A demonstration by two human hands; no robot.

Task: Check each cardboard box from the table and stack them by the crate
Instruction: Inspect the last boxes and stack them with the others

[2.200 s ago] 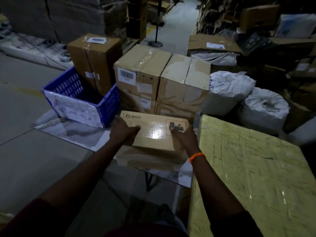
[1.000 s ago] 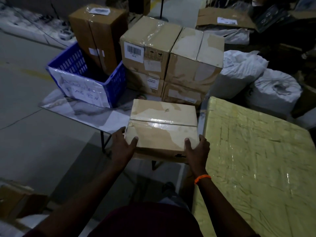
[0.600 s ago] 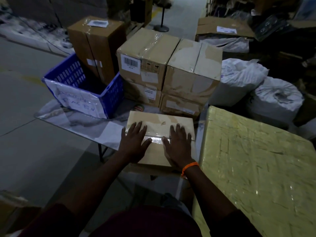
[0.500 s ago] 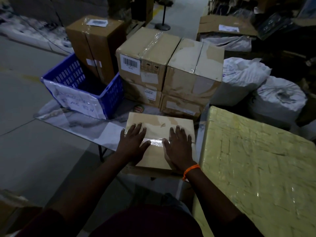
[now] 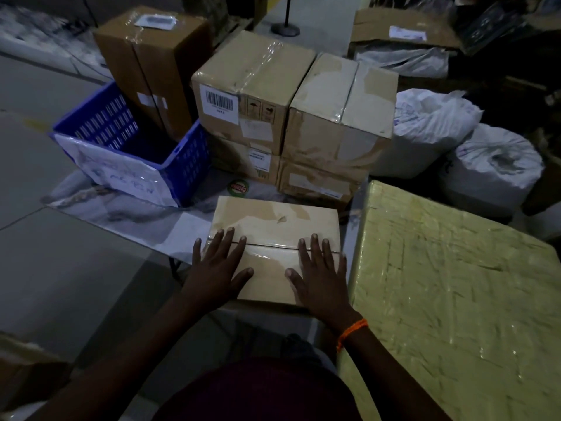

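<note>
Your left hand (image 5: 219,265) and right hand (image 5: 322,276) lie flat, fingers spread, on the flat brown taped cardboard box (image 5: 274,221) at the glossy table's (image 5: 127,215) near edge, so I judge it is not yet stacked with the four brown stacked boxes (image 5: 282,117) beside the blue plastic crate (image 5: 186,165).

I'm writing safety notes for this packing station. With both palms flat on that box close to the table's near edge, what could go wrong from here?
1. The left hand and right hand lie flat on the box, not gripping it. It sits close to the near edge of the table and might slip off.
2. Pushed forward, it would likely run over the round green disc lying before the stacked boxes.
</note>
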